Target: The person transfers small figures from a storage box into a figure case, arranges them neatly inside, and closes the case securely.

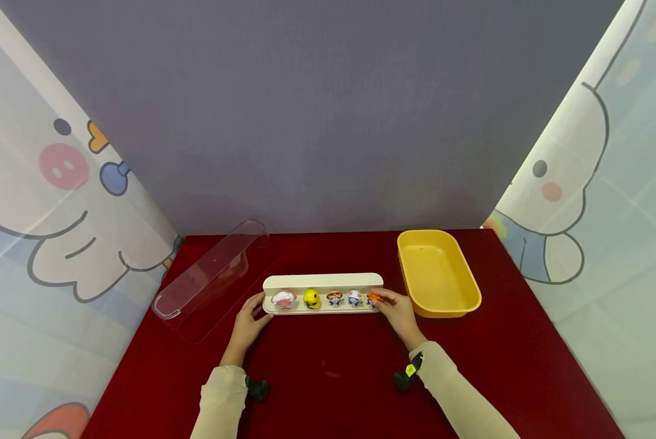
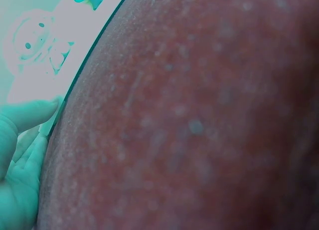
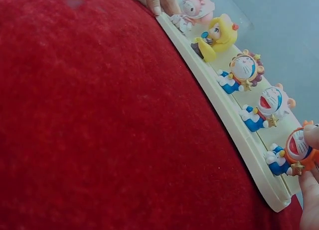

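A cream display stand (image 1: 322, 281) with a raised back lies across the red table, a row of small figurines along it. My left hand (image 1: 246, 326) holds its left end, thumb at the front corner and fingers round the side. At the right end, my right hand (image 1: 400, 316) pinches an orange-hooded figurine (image 3: 295, 146) between thumb and fingers; the figurine sits low over the stand. Leftward from it come a white-hooded figurine (image 3: 271, 103), a brown-maned one (image 3: 243, 68), a yellow-haired one (image 3: 223, 33) and a pink-and-white one (image 3: 198, 8).
To the left lies a long clear plastic cover (image 1: 213, 268), set at a slant. A yellow plastic basin (image 1: 473, 286) stands right of the stand, close by my right hand. Behind the red table (image 1: 328, 378) rises a grey panel (image 1: 328, 122), with cartoon-printed curtains at both sides.
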### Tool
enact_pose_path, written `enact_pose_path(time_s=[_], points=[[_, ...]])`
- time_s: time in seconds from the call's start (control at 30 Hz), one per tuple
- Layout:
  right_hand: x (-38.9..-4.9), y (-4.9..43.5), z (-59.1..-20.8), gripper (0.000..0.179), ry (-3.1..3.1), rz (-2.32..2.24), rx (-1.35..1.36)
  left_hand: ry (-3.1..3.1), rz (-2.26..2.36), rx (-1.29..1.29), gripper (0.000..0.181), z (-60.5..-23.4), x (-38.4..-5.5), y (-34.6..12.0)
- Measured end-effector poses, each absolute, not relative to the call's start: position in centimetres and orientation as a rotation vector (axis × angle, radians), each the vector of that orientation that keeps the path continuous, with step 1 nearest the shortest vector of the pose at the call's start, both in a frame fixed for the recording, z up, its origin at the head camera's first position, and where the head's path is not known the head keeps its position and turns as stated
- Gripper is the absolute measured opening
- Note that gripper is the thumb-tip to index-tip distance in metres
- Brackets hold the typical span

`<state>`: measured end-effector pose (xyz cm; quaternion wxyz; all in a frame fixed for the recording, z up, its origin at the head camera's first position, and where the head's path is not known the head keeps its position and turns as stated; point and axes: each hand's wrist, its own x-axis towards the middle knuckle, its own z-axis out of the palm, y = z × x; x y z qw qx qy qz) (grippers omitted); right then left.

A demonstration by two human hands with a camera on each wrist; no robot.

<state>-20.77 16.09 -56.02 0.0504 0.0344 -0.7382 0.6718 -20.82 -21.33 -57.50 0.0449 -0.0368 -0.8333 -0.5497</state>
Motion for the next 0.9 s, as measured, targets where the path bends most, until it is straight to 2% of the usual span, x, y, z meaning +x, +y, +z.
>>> enact_pose_path(time_s=[0.73,0.9], points=[[-21.0,15.5,-55.8,0.029,-2.231,2.113,0.025,-2.551,-1.682,-0.098,0.064,-57.5,-20.9,-21.4],[-21.1,15.4,-55.8,0.029,-2.227,2.111,0.055,-2.556,-1.690,-0.117,0.062,-56.1,-20.4,-20.9]])
